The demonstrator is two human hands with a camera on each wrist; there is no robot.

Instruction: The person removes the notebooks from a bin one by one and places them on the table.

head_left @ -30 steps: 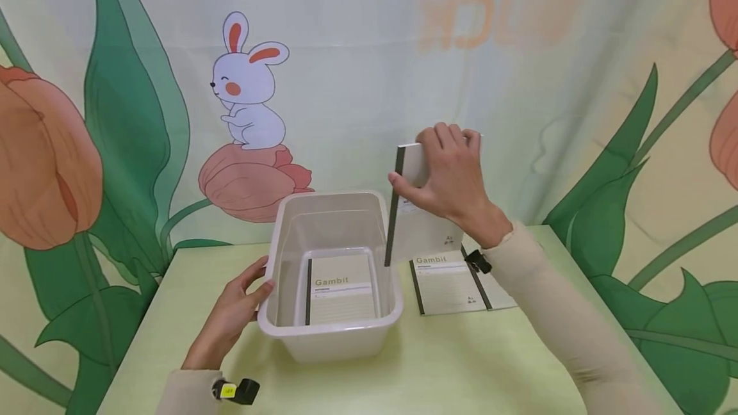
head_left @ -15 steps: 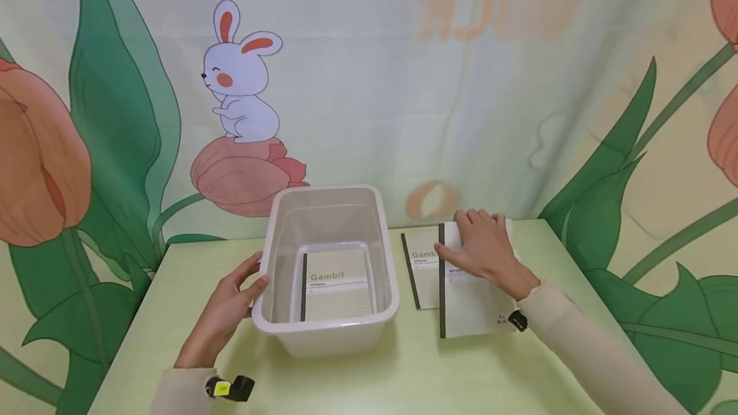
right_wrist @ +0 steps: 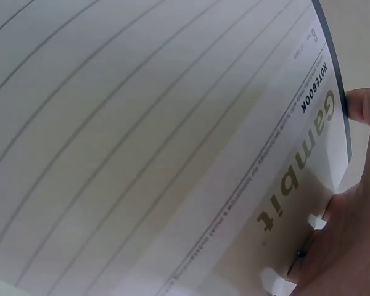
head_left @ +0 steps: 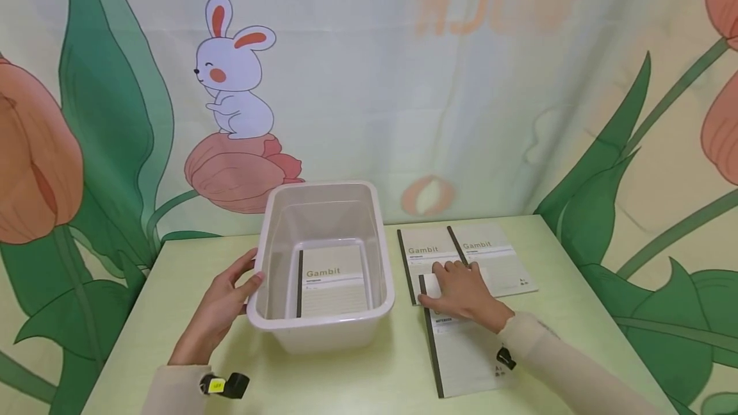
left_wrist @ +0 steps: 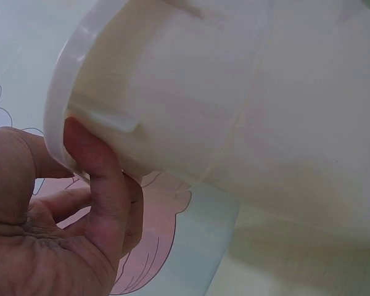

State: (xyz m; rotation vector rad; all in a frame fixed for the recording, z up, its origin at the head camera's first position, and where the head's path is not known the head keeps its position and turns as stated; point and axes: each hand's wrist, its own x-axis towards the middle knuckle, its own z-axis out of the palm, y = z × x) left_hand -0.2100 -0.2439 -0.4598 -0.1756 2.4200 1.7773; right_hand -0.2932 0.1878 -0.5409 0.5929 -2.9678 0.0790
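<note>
My left hand [head_left: 221, 300] grips the left rim of a pale plastic bin [head_left: 325, 338]; in the left wrist view its fingers [left_wrist: 105, 185] curl under the lip. A Gambit notebook [head_left: 334, 300] with a dark spine lies flat on the bin's floor. To the right of the bin, my right hand [head_left: 464, 293] holds another Gambit notebook [head_left: 469, 360] by its top edge, thumb at the dark spine. This notebook's lined cover [right_wrist: 166, 142] fills most of the right wrist view. Its top overlaps two more notebooks in the head view, one on the left [head_left: 423, 242] and one on the right [head_left: 498, 264].
Bin and notebooks are on a light green table [head_left: 346, 389]. Behind it hangs a curtain [head_left: 357, 82] printed with a rabbit, tulips and leaves. Both wrists wear a dark strapped camera, the left one [head_left: 233, 385] with a yellow label.
My right hand has brought the held notebook down from upright beside the bin, rightward and toward me, to low over the table front. My left hand keeps its grip on the bin.
</note>
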